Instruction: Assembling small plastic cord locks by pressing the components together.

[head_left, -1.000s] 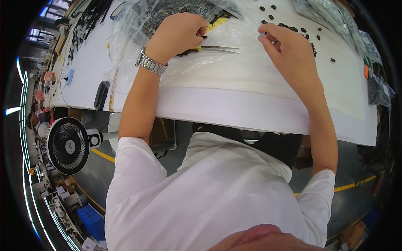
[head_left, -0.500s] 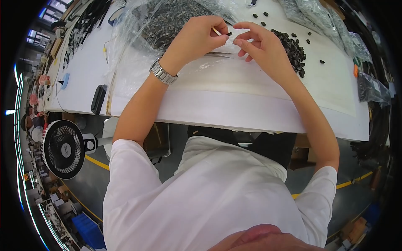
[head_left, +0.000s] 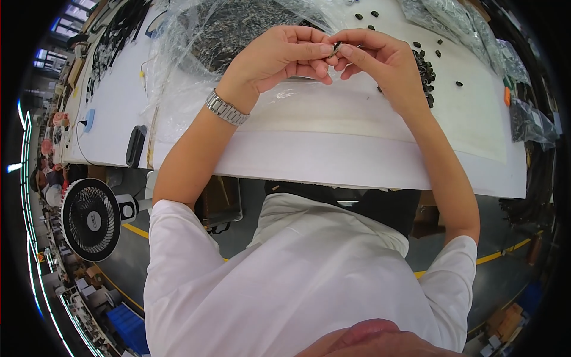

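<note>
Closest in, the person's white shirt [head_left: 285, 279] fills the lower view, and off to the person's left on the floor stands a small black and white fan [head_left: 92, 219]. Both bare forearms rise from the shirt sleeves toward the white table [head_left: 333, 160], whose front edge curves across the middle. On the left wrist sits a metal-link watch [head_left: 226, 108]. Above the table the two hands meet: the left hand [head_left: 279, 56] is curled, its thumb and fingertips pinched together, and the right hand [head_left: 380, 62] comes in from the other side with its thumb and forefinger also pinched. Between those fingertips, held just off the tabletop, is a small dark part [head_left: 336, 47]; both hands grip it, though it is too small to tell its shape. Just beyond the right hand lies a heap of small black pieces [head_left: 425, 66], with a few loose ones scattered near it. Behind the left hand lies a crumpled clear plastic bag [head_left: 220, 30] with dark items inside. At the table's left edge rests a flat black device [head_left: 135, 146], and farther right, more clear bags [head_left: 458, 21] lie along the rim.
</note>
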Motion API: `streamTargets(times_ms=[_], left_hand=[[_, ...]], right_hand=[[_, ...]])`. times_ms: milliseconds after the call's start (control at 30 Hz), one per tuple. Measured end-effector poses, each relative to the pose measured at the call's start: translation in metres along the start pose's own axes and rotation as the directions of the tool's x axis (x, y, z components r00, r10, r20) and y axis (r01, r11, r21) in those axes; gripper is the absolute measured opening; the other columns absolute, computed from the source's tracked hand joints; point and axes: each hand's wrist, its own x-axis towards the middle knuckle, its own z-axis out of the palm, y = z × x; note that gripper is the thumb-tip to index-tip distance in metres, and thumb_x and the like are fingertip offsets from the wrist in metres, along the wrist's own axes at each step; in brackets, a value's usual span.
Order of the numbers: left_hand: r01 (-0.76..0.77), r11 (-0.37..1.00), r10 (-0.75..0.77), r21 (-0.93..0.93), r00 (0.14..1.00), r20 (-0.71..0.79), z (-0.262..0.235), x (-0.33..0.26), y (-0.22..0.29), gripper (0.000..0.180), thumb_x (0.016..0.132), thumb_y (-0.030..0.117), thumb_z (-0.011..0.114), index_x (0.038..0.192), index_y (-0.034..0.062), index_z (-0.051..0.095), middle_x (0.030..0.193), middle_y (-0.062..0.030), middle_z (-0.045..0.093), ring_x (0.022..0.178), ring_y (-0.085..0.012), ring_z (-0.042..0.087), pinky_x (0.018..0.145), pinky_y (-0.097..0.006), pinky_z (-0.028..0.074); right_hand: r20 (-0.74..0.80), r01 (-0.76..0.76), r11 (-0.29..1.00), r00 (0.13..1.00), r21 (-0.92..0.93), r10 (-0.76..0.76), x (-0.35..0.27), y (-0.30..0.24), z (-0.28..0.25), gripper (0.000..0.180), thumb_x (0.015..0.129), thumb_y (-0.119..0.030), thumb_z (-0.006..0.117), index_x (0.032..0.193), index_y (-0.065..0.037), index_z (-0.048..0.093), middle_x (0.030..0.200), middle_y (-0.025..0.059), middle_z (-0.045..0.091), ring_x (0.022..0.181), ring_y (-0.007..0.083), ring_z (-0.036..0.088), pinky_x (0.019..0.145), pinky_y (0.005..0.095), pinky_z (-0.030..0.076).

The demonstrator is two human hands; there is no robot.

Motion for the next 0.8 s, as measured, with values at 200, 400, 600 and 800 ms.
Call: streamTargets(times_ms=[200,400,600,800], left_hand=[[-0.003,0.979,0.016,0.203,0.998,-0.064,0.015,-0.009,0.013,0.025,0.103,0.019,0.072,0.117,-0.002,0.07,0.103,-0.0115,0.078,0.079,-0.0147,0.077,0.079,-0.029,0.064],[-0.026,0.944,0.049,0.33,0.997,-0.063,0.015,-0.012,0.017,0.025,0.102,0.021,0.072,0.114,-0.0016,0.072,0.098,-0.0126,0.079,0.077,-0.0167,0.078,0.075,-0.028,0.064],[-0.05,0.921,0.07,0.386,0.997,-0.038,0.022,-0.015,0.015,0.023,0.102,0.02,0.072,0.113,0.0,0.073,0.097,-0.0115,0.079,0.078,-0.0167,0.079,0.074,-0.026,0.063],[-0.02,0.907,0.049,0.421,0.997,-0.059,0.027,-0.016,0.022,0.024,0.103,0.021,0.072,0.115,0.0002,0.073,0.097,-0.0105,0.079,0.078,-0.016,0.079,0.072,-0.026,0.062]], right_hand=[[0.027,-0.044,0.999,0.999,-0.031,0.045,-0.002,-0.004,-0.007,0.017,0.103,-0.01,0.069,0.112,0.002,0.077,0.091,0.0076,0.077,0.08,0.012,0.072,0.077,0.0273,0.061],[0.03,-0.045,0.997,0.998,-0.064,0.047,-0.004,-0.007,-0.005,0.016,0.103,-0.01,0.069,0.109,0.002,0.077,0.088,0.0066,0.076,0.078,0.0116,0.07,0.076,0.0266,0.06],[0.046,-0.035,0.996,0.998,-0.079,0.039,-0.006,-0.01,-0.002,0.015,0.102,-0.011,0.07,0.107,0.002,0.076,0.086,0.0055,0.075,0.078,0.0107,0.069,0.075,0.0255,0.058],[0.036,-0.029,0.993,0.999,-0.114,0.033,-0.007,-0.011,-0.002,0.014,0.102,-0.011,0.07,0.104,0.001,0.076,0.086,0.0043,0.075,0.077,0.0094,0.068,0.073,0.0239,0.056]])
